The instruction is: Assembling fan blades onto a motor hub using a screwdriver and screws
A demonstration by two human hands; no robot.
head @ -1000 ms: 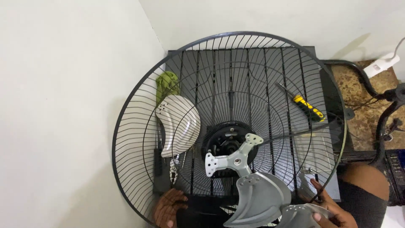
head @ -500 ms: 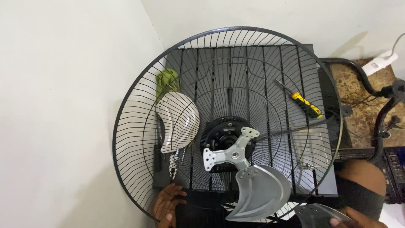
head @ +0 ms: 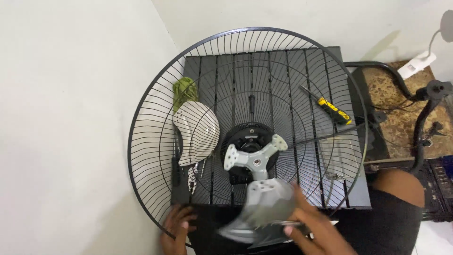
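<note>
Head view, looking straight down: a large round black wire fan guard (head: 155,141) lies flat on a dark slatted counter (head: 344,189), filling the centre of the frame. At the guard's middle sits the black motor housing (head: 245,137) with a grey three-armed blade hub (head: 255,158) on top.

Right hand (head: 316,231), lower centre-right: its grip is closed on a grey metal fan blade (head: 264,208), fingers wrapped over the blade's right edge. The blade is motion-blurred; its narrow end lies close to the hub's lower arm, but contact cannot be determined. Left hand (head: 177,229), lower left: fingers rest on the lower rim of the guard; whether they curl round the wire cannot be told.

Surrounding items:
- A second grey blade (head: 198,132) lies beneath the guard wires, left of the motor housing.
- A green cloth (head: 185,89) lies just above that blade, upper left.
- A yellow-and-black screwdriver (head: 332,109) lies under the wires, upper right.
- A thin black rod (head: 325,134) runs from the hub area toward the right rim.
- A black tubular frame (head: 422,118) stands at the right edge of the frame, off the counter.

The guard wires cover the second blade, cloth and screwdriver.
</note>
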